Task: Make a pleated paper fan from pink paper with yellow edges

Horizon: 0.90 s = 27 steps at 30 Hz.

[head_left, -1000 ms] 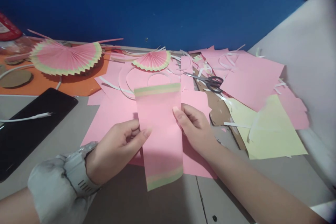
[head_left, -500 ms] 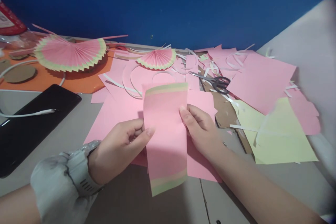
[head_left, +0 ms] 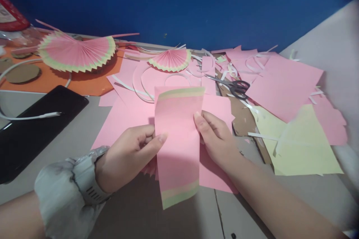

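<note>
A pink paper strip (head_left: 177, 142) with pale green bands at its top and bottom edges is held upright over the table. My left hand (head_left: 127, 157), a grey watch on its wrist, pinches the strip's left edge with the thumb on the front. My right hand (head_left: 217, 138) grips the right edge the same way. Under the strip lie flat pink sheets (head_left: 126, 117).
Scissors (head_left: 234, 86) rest among paper scraps at the back. Two pleated pink fans (head_left: 75, 52) (head_left: 171, 59) lie farther back, one on an orange sheet (head_left: 70, 82). A black phone (head_left: 33, 127) with a white cable lies left. Yellow (head_left: 300, 145) and pink sheets (head_left: 283, 86) lie right.
The view has shifted slightly, so everything sits a little to the right. Both hands keep the same hold on the strip.
</note>
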### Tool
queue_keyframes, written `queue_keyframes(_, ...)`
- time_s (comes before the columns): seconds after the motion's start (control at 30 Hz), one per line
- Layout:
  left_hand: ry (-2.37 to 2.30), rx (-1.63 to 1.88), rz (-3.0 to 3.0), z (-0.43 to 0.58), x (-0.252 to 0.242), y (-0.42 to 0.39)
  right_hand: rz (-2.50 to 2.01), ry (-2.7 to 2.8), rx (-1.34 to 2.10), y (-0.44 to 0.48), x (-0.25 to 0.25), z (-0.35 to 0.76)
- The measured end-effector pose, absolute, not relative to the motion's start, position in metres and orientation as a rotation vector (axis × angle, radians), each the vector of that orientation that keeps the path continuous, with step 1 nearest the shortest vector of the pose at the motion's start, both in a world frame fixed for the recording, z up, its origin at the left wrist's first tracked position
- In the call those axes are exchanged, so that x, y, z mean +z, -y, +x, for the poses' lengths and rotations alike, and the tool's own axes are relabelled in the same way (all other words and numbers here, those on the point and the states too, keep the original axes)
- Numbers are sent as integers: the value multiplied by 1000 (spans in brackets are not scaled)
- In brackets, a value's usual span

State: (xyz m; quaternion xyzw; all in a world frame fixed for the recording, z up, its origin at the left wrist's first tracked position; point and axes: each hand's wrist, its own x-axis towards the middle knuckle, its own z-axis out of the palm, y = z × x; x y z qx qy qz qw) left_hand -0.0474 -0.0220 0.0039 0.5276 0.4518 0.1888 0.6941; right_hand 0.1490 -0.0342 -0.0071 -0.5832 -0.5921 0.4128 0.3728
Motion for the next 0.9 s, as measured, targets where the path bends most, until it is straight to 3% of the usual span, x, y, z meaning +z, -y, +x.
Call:
queue_keyframes(0.37,-1116,548,1189,-47,-1,23,-1403,1526,1216,34,-4,149)
queue_keyframes(0.9,-1286,632,1437,-49,9,22,-1434,1645,1170,35,-2,150)
